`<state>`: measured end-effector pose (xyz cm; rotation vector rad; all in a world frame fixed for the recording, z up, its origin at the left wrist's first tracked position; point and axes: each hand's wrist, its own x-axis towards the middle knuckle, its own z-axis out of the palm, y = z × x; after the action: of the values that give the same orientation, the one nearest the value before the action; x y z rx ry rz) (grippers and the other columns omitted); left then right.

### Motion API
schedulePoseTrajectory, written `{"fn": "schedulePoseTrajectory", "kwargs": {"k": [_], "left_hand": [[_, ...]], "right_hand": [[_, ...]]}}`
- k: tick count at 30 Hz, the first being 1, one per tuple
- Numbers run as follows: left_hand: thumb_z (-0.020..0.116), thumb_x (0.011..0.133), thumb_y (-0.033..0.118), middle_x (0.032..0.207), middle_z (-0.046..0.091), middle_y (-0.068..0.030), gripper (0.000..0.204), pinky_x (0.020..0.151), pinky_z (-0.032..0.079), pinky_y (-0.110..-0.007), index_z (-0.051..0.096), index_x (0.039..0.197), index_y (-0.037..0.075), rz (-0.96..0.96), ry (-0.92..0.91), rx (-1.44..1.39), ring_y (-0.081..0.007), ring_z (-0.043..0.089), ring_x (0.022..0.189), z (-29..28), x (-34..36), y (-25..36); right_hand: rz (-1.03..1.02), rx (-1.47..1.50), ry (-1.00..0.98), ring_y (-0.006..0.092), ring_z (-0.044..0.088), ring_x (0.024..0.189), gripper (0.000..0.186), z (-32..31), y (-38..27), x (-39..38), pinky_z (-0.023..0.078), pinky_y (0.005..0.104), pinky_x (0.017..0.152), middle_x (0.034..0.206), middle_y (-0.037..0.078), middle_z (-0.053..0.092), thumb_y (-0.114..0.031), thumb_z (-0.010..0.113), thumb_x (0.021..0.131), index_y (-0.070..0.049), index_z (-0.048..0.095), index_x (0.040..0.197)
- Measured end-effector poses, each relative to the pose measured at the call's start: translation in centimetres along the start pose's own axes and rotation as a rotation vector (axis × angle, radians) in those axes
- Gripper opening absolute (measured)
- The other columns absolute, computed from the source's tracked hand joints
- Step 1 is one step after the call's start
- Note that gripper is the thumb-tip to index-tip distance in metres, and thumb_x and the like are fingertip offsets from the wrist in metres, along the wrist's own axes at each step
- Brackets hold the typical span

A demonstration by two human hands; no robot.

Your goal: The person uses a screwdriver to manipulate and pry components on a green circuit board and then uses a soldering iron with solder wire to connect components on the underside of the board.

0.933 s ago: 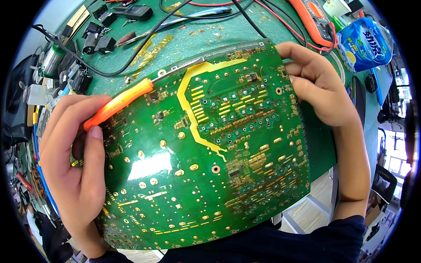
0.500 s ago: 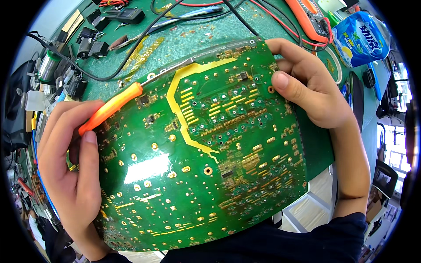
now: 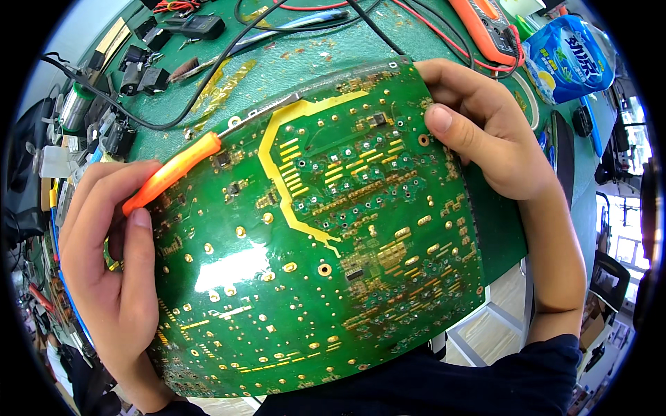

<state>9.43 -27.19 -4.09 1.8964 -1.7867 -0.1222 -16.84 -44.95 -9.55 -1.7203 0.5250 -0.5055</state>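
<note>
A large green circuit board (image 3: 229, 305) with gold pads and a yellow band is tilted up in front of me. My right hand (image 3: 479, 125) grips its upper right edge, thumb on the face and fingers curled behind. Between the thumb and fingers of my left hand (image 3: 114, 243) is an orange-handled screwdriver (image 3: 177, 166), at the board's left side. Its thin metal shaft points up and right along the board's top edge, and its tip seems to meet that edge. The left palm lies against the board's left edge; some of its fingers are hidden.
Behind the board, a green mat (image 3: 291, 59) carries black cables, a brush (image 3: 184, 71), yellow film strips (image 3: 225, 87) and black adapters (image 3: 142, 80). An orange multimeter (image 3: 485, 31) and a blue packet (image 3: 569, 59) stand at the far right. A metal canister (image 3: 75, 104) is at left.
The board and my right hand have shifted very slightly left. The screwdriver has moved a little down and left with my left hand; both grips are the same.
</note>
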Motion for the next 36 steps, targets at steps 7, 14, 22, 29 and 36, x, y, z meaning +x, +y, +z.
{"fn": "schedulePoseTrajectory", "kwargs": {"k": [7, 14, 22, 29, 36], "left_hand": [[0.05, 0.084, -0.004, 0.093, 0.056, -0.011, 0.02, 0.067, 0.039, -0.024, 0.06, 0.101, -0.006, -0.036, -0.011, -0.003, -0.0171, 0.053, 0.082, -0.1, -0.1, 0.2], [0.05, 0.084, -0.004, 0.093, 0.056, -0.0111, 0.02, 0.066, 0.038, -0.023, 0.06, 0.101, -0.006, -0.04, -0.004, -0.008, -0.017, 0.053, 0.082, 0.1, 0.0, 0.1], [0.05, 0.084, -0.004, 0.092, 0.055, -0.0105, 0.02, 0.065, 0.038, -0.023, 0.06, 0.101, -0.006, -0.015, 0.014, -0.014, -0.0161, 0.053, 0.082, 0.3, -0.1, 0.0], [0.051, 0.082, -0.007, 0.091, 0.058, -0.0116, 0.021, 0.067, 0.041, -0.026, 0.061, 0.1, -0.006, 0.03, -0.003, -0.044, -0.0196, 0.056, 0.078, 0.0, -0.1, 0.2], [0.055, 0.081, -0.005, 0.099, 0.057, -0.0173, 0.021, 0.077, 0.047, -0.034, 0.063, 0.1, -0.002, 0.073, 0.046, -0.02, -0.0329, 0.059, 0.087, -0.8, -0.3, -0.2]], "right_hand": [[0.105, 0.001, 0.065, 0.0019, 0.056, 0.081, 0.037, 0.4, -0.5, -0.1, 0.042, 0.0156, 0.069, 0.095, 0.0, 0.064, -0.021, 0.052, 0.098, 0.004, 0.051, 0.124], [0.177, 0.047, -0.006, 0.0025, 0.06, 0.084, 0.036, -0.7, -1.2, 0.1, 0.046, 0.016, 0.071, 0.095, 0.002, 0.066, -0.022, 0.052, 0.098, 0.003, 0.051, 0.124], [0.187, 0.094, 0.007, 0.005, 0.063, 0.086, 0.035, -0.8, -0.2, 0.1, 0.05, 0.0176, 0.074, 0.1, 0.004, 0.066, -0.022, 0.052, 0.098, 0.002, 0.051, 0.123], [0.18, 0.084, 0.024, 0.002, 0.058, 0.078, 0.036, -0.5, -0.6, 0.0, 0.045, 0.0167, 0.066, 0.093, 0.0, 0.064, -0.027, 0.056, 0.097, 0.0, 0.054, 0.12], [0.164, -0.071, 0.213, 0.0005, 0.045, 0.066, 0.04, 0.9, -1.0, 0.0, 0.038, 0.0192, 0.056, 0.078, -0.007, 0.053, -0.037, 0.056, 0.096, -0.003, 0.057, 0.117]]}}
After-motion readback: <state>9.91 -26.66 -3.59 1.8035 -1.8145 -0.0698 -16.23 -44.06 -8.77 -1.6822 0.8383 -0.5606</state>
